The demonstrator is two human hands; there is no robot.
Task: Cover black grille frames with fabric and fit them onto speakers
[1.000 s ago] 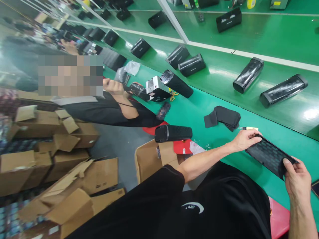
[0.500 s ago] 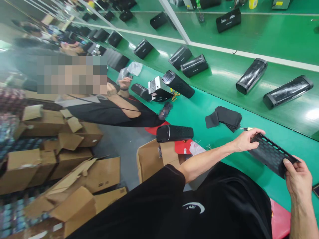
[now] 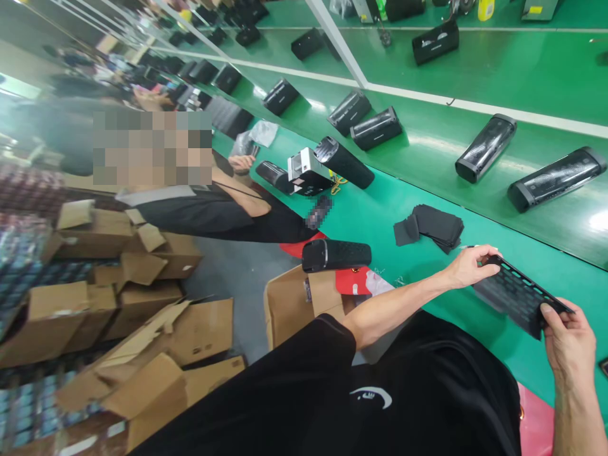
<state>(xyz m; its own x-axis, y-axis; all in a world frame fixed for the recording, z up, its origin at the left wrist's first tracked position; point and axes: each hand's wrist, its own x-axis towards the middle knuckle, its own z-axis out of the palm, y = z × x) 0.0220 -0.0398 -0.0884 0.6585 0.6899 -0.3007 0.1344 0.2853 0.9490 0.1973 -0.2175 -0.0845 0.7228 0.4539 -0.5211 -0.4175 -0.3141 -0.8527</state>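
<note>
Between my hands is a black perforated speaker grille [image 3: 515, 292], curved, with a row of slots along its upper edge. My left hand [image 3: 472, 266] pinches its left end, the thumb lying over the slotted edge. At the opposite end my right hand [image 3: 567, 329] grips it, thumb on top and fingers behind. The grille is held above the green table [image 3: 380, 209]. Just beyond my left hand lies a stack of black rectangular sheets [image 3: 437, 227]. Left of my forearm, a black cylindrical speaker [image 3: 337, 254] rests at the table edge.
Several glossy black speakers, one of them a speaker [image 3: 485, 149], lie on the green conveyor [image 3: 427, 177] beyond the table. A co-worker [image 3: 204, 212] sits at the left near a white box-shaped device [image 3: 308, 171]. Open cardboard boxes [image 3: 156, 380] cover the floor at lower left.
The grille has tilted slightly in my hands, which still hold both ends. The co-worker's raised hand has come down from near the face. The whole view has shifted slightly.
</note>
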